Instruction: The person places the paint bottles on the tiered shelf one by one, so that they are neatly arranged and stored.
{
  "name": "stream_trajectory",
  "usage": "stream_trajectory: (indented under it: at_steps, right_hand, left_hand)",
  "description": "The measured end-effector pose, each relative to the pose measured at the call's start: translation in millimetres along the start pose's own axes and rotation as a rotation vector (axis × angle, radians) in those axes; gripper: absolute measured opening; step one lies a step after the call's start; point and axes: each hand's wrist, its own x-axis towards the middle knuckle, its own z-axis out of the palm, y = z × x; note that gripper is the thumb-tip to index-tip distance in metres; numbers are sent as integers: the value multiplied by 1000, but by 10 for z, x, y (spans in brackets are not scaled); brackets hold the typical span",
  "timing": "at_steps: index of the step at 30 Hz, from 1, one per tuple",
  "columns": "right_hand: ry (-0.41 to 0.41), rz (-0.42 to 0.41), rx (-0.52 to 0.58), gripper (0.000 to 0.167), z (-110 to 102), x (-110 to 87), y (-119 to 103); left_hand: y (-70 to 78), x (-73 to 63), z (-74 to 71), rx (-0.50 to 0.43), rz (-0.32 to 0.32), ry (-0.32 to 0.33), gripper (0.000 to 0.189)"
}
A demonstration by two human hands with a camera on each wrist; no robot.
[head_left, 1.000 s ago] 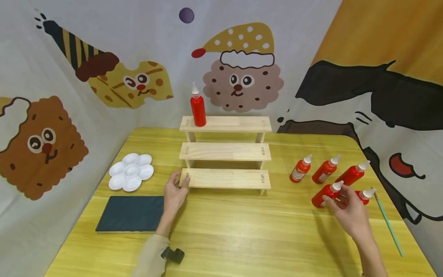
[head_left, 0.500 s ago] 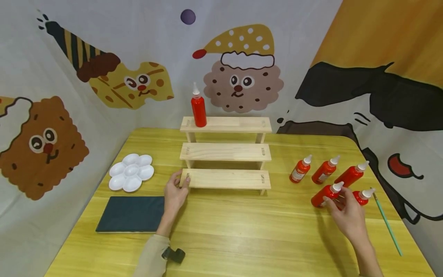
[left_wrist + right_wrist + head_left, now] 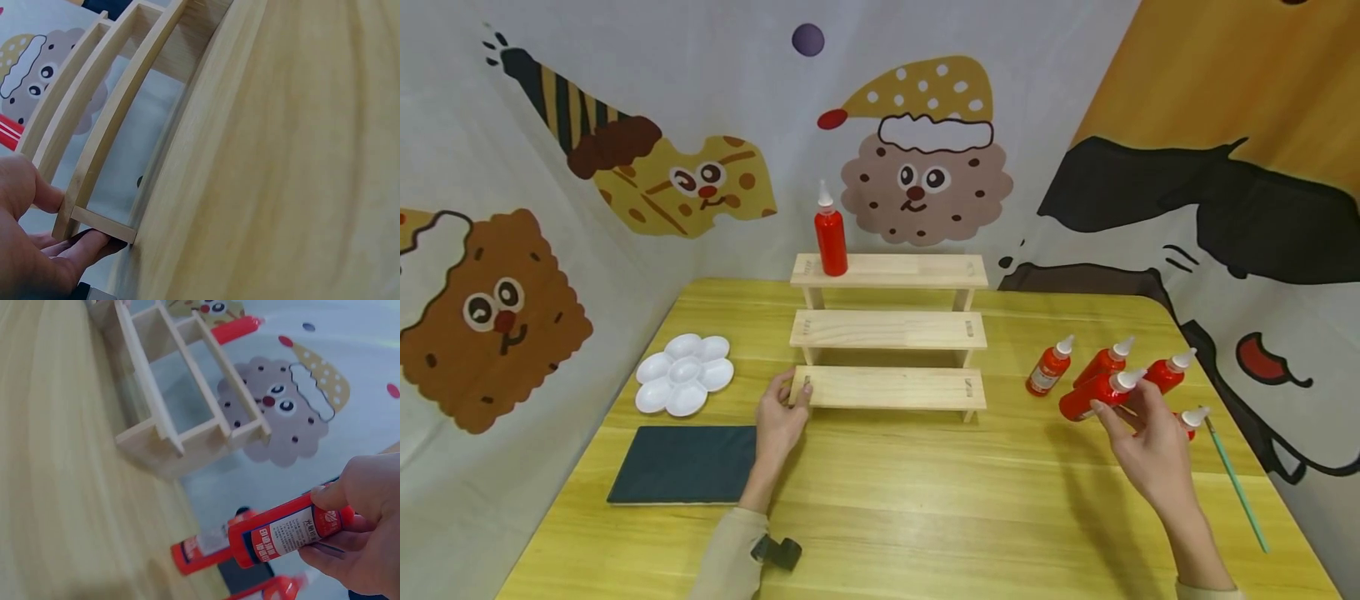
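Note:
My right hand pinches a red squeeze bottle with a white nozzle cap, tilted and lifted off the table. Its printed label faces the right wrist camera. My left hand grips the left end of the lowest step of a three-tier wooden display stand. In the left wrist view the thumb and fingers wrap the corner of that step. Another red bottle stands upright at the left of the top tier.
Several more red bottles stand on the right of the yellow wood-grain table, one partly behind my right hand. A green paintbrush lies further right. At left are a white flower-shaped palette and a dark flat rectangular pad.
My right hand has raised the bottle and carried it slightly left and away from me, now overlapping the bottles behind it. The left hand stays on the stand.

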Motion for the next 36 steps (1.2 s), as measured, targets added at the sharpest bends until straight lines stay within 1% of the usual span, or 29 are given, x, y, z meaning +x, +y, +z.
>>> stream_trajectory:
  at_steps: [4,11,13,16,19,21,26,29,33,36]
  right_hand:
    - [25,-44,39,47,32,86,-141]
    - [68,-64,141,46,150,267,-369]
    - [86,-95,181,46,213,324,-417]
    - [123,-164,259,45,329,418,-470]
    - [145,-219,338,45,436,514,-532]
    - [143,-223,367,45,492,574,-591]
    - [89,-188,383,44,621,738,-747]
    - [91,-194,401,43,716,847,-813]
    - [107,-223,420,42,839,985,-891]
    - [104,-232,454,42,926,1079,-933]
  left_hand:
    - [2,-1,-4,6,-4,-2,48]
    - [-10,5,1,12,1,6,47]
    - [-13,2,1,11,-2,7,47]
    - [-17,-2,0,15,-5,15,47]
    - [-22,-2,-1,9,-7,6,47]
    - [-23,-4,-2,9,-8,1,48]
    - [-20,3,0,13,-9,3,48]
    - [-14,13,0,12,-4,5,48]
    - [-12,21,4,12,1,4,48]
    - [-8,14,4,6,-1,2,47]
